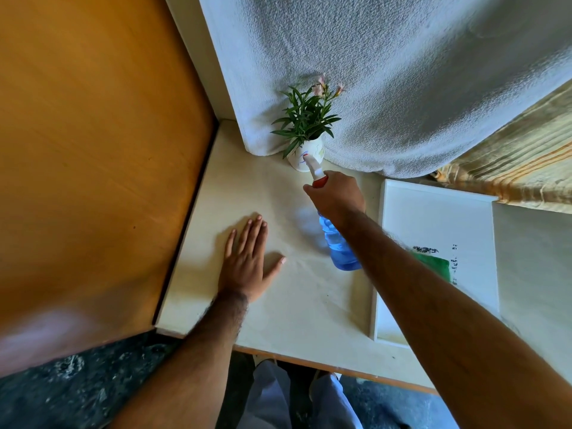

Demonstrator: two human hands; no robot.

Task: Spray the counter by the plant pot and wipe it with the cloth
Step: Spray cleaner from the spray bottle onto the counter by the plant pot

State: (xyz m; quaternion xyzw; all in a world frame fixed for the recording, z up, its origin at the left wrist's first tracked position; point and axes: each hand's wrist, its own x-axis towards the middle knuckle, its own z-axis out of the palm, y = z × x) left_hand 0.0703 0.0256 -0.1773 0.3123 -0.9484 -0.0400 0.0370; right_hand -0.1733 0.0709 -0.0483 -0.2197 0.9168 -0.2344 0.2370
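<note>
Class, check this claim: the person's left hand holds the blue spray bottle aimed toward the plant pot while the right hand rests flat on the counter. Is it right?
The hands are swapped. The head view shows the right hand holding the blue spray bottle aimed toward the plant pot, while the left hand rests flat on the counter.

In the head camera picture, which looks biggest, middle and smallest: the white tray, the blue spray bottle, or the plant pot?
1. White tray: by far the biggest.
2. Spray bottle, held in the right hand, which hides part of it.
3. Plant pot: smallest, though it sits farther from the camera, so that may shrink it a little.
</note>
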